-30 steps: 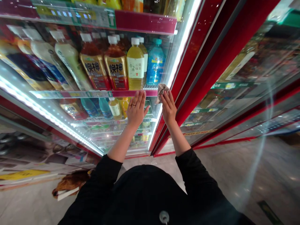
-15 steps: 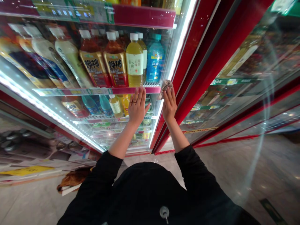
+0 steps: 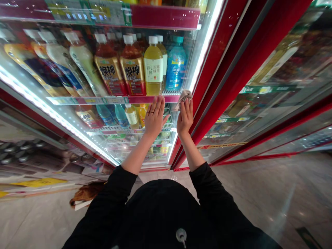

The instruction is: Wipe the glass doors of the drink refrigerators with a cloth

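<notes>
My left hand lies flat with its fingers stretched out, against the glass door of a lit drinks fridge, just below a pink shelf edge. It holds nothing; a ring shows on one finger. My right hand presses a crumpled greyish-brown cloth to the glass near the door's red frame. The cloth sticks out above the fingertips, and the part under the fingers is hidden. Behind the glass, just above my hands, stand a yellow-green tea bottle and a blue bottle.
More bottles, among them a red and gold one, fill the fridge shelves. A second red-framed fridge door stands to the right. On the left is a low shelf with dark-lidded containers. A brown object lies on the grey tiled floor.
My right hand and the cloth have shifted left across the glass, closer to my left hand. My left hand stays flat below the same shelf edge. The whole view has swung slightly.
</notes>
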### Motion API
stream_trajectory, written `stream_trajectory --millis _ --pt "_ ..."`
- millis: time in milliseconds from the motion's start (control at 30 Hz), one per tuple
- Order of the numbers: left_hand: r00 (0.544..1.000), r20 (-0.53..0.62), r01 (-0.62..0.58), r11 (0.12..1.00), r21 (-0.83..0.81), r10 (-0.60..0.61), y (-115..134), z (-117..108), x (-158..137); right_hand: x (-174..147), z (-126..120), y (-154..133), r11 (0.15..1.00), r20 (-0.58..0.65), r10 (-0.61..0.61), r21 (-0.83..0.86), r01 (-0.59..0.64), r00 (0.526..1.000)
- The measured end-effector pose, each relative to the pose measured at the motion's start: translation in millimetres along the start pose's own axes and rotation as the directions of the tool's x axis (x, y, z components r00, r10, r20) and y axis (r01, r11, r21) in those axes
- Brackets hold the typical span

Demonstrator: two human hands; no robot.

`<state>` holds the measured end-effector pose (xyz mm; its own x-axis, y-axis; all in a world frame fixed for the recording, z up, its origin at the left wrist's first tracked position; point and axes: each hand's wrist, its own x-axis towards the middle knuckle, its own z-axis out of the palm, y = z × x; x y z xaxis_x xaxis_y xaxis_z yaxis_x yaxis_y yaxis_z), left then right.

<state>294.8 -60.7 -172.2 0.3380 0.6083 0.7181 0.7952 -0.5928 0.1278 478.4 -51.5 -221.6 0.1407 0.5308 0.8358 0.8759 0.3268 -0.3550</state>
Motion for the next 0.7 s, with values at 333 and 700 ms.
stream_trajectory --millis 333,700 --pt "0.993 -0.021 -0.111 0.993 0.045 0.112 -24.3 -33.5 -22.7 -12.0 -16.4 16.9 0.999 0.075 -0.029 -0.029 0.031 0.997" --pt "0.999 0.028 -0.038 0.998 0.051 0.036 -36.0 -3.2 -43.0 -38.2 -12.4 -4.2 0.988 0.314 -0.155 0.055 0.145 0.937"
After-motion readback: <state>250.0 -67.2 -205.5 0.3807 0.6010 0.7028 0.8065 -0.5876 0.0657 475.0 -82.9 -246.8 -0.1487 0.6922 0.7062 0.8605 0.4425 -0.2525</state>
